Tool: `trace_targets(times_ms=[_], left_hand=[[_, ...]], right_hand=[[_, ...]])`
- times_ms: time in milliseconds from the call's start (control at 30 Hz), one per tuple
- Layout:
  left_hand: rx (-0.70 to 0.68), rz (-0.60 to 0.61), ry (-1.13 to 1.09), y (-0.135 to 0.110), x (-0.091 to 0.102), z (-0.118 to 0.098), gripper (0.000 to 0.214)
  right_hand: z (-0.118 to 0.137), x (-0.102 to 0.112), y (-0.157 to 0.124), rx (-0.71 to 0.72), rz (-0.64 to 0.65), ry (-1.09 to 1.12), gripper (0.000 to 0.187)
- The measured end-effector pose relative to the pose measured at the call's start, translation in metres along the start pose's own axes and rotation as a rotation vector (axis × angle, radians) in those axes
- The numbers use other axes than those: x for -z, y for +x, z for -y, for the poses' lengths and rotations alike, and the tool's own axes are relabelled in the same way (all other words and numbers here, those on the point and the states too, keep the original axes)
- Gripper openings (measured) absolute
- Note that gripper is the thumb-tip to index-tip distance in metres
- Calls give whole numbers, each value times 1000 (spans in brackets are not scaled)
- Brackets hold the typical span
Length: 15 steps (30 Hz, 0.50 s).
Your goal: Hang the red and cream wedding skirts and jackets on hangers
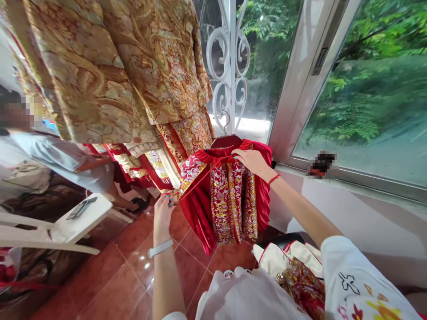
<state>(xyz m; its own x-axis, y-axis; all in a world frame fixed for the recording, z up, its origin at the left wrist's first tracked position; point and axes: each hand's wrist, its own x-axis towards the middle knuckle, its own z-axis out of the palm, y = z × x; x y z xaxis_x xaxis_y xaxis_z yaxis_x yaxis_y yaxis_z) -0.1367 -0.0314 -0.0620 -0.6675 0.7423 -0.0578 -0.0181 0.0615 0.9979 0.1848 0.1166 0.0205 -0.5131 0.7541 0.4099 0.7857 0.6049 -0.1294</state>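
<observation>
A red embroidered skirt (227, 200) with gold and silver panels hangs from a dark red hanger (225, 141) hooked on the white window grille (230, 66). My right hand (251, 161) rests at the skirt's waist near the hanger, fingers closed on the fabric. My left hand (164, 209), with a white wristband, pinches the end of a red ribbon stretched from the waist. Another red and gold garment (302, 289) lies on my lap at the lower right.
Gold embroidered robes (126, 71) hang at the upper left. A person in a grey top (63, 160) stands at the left behind a white plastic chair (63, 226) with a phone on it. The floor is red tile (110, 284). A window sill runs along the right.
</observation>
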Motion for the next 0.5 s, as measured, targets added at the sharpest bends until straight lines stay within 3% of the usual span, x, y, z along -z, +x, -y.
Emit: trace_targets(times_ms=[100,200,267,333,433,500], left_hand=[[-84,-112,210,-15,-3,-3,18],[-410,-273,505,-33,-27,-15,9],[-667,-178,612,-42,-62,-24,19],[-798,3,614,-43,-104,-30,29],[-802,76,657,-35,-152,-31,26],[-763,94,642,-27,-164,-29,17]], right_hand=[[2,2,7,-2,37,-69,26],[4,3,5,-5,58,-77,24],[7,2,2,1,56,-72,23],[8,2,0,8,43,-56,23],[8,0,-2,24,21,-19,23],[7,0,-5,33,5,5,22]])
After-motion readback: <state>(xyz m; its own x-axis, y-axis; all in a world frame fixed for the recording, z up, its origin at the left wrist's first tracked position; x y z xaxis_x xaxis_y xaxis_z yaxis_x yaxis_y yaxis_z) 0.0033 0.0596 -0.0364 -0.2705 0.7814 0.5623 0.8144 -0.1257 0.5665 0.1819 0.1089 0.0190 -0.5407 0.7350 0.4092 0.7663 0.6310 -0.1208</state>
